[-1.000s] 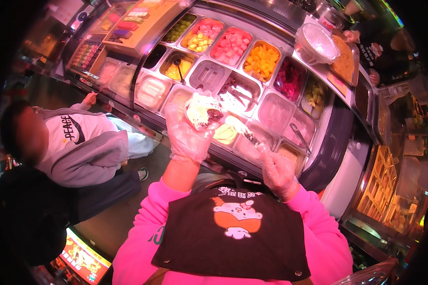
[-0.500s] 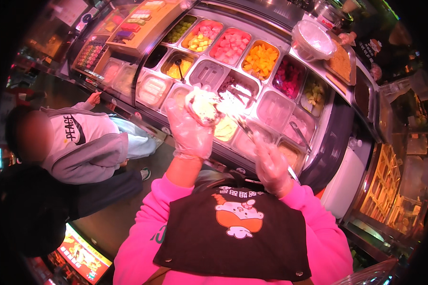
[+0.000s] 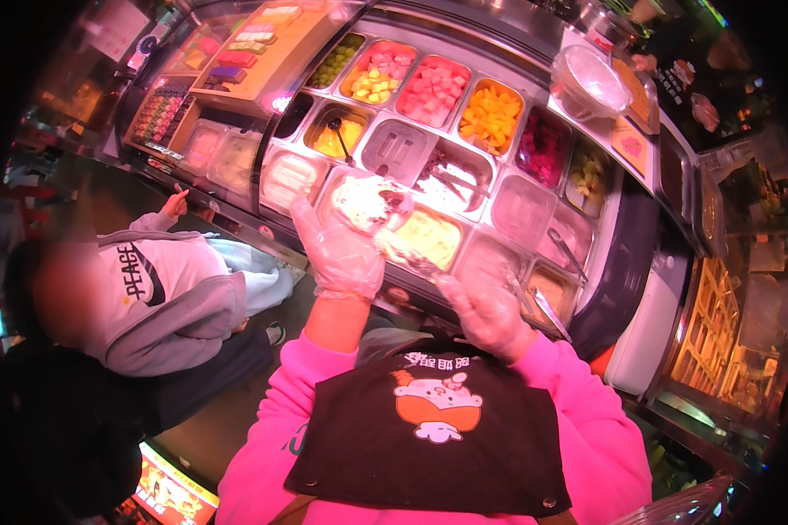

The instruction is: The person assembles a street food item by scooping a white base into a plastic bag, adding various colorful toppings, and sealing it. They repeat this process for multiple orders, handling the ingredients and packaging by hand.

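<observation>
My left hand [image 3: 346, 254], in a clear plastic glove, is palm up with fingers curled under a round, white creamy snack [image 3: 363, 203]. Dark bits show on the snack's right side. My right hand [image 3: 486, 308], gloved too, closes on a slim utensil [image 3: 418, 261], which is blurred, so its exact kind is unclear. The utensil's end lies over the front left of a tub of pale yellow cream [image 3: 433, 238]. Behind this tub, metal tongs [image 3: 453, 182] rest in a tray of dark crumbly topping [image 3: 477, 166].
Metal tubs hold mango cubes [image 3: 490, 116], pink cubes [image 3: 432, 90] and green grapes [image 3: 335, 63]. A plastic-lined bowl [image 3: 589, 77] stands at the back right. On the left is a glass-fronted case [image 3: 210, 96]. Beyond the counter's left end stands a person in a grey jacket [image 3: 179, 319].
My right hand has moved slightly left and nearer to me, bringing the utensil from beside the snack to the yellow cream tub's front. The left hand still holds the snack, now turned somewhat.
</observation>
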{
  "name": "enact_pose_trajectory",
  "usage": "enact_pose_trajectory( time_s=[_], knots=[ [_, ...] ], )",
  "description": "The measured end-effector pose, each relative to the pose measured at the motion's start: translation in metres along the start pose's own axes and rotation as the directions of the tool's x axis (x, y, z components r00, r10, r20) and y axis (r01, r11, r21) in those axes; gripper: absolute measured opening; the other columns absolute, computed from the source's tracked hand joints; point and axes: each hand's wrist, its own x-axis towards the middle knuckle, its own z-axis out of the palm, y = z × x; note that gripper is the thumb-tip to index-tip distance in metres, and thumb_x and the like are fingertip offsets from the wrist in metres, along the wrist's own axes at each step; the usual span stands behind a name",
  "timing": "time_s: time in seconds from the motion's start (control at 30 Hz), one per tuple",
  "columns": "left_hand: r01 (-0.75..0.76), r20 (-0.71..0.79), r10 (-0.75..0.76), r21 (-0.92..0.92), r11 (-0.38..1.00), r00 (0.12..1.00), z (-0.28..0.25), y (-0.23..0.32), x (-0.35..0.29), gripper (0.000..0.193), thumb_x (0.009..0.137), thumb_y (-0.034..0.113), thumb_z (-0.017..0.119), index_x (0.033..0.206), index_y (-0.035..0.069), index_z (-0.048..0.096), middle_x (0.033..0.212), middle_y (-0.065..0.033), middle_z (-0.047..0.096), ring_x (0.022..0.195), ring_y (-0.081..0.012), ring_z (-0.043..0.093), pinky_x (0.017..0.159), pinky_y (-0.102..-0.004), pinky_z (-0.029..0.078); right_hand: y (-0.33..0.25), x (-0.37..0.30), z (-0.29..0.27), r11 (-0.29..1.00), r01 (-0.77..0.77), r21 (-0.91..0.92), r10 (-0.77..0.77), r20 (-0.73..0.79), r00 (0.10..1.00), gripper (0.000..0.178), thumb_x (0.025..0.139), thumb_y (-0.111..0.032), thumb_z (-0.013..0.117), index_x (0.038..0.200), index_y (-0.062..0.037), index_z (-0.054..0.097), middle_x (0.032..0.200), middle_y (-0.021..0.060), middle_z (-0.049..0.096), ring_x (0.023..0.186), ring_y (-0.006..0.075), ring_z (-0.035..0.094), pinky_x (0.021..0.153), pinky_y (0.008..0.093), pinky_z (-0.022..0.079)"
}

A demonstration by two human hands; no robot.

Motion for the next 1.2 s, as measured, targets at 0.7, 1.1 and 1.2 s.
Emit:
enact_pose_trajectory(
  time_s=[0.7,1.1,1.2],
  knots=[
    [0.266,-0.133,-0.281,-0.118,0.957,0.950,-0.066,0.202,-0.005,0.089,0.094,0.078,0.049,0.151,0.009,0.046,0.142,-0.0170,0.058,0.124,-0.0444,0.058,0.088,-0.0627,0.055,0.114,-0.029,0.110,-0.180,-0.975,-0.133,0.773,0.594,-0.223,0.033,0.093,-0.021,0.063,0.114,0.0011,0.074,0.081,0.0158,0.072,0.075,0.0277,0.071,0.069,0.0387,0.055],
    [0.141,-0.308,-0.118,0.052,0.989,0.944,-0.110,0.265,-0.031,0.095,0.086,0.087,0.051,0.142,0.010,0.050,0.132,-0.0167,0.063,0.111,-0.0384,0.065,0.077,-0.0535,0.054,0.153,0.258,0.369,0.389,-0.859,0.334,0.620,0.595,0.511,0.032,0.102,-0.024,0.066,0.118,0.0037,0.071,0.093,0.0130,0.072,0.086,0.0223,0.069,0.078,0.0377,0.055],
    [0.116,-0.396,-0.088,0.048,0.992,0.914,-0.127,0.272,-0.030,0.096,0.084,0.085,0.058,0.142,0.010,0.050,0.132,-0.0161,0.064,0.112,-0.0386,0.065,0.080,-0.0560,0.055,0.170,0.280,0.449,0.315,-0.795,0.519,0.679,0.462,0.571,0.039,0.093,-0.012,0.073,0.127,0.0045,0.067,0.096,0.0121,0.075,0.079,0.0174,0.071,0.075,0.0316,0.059]
  ],
)
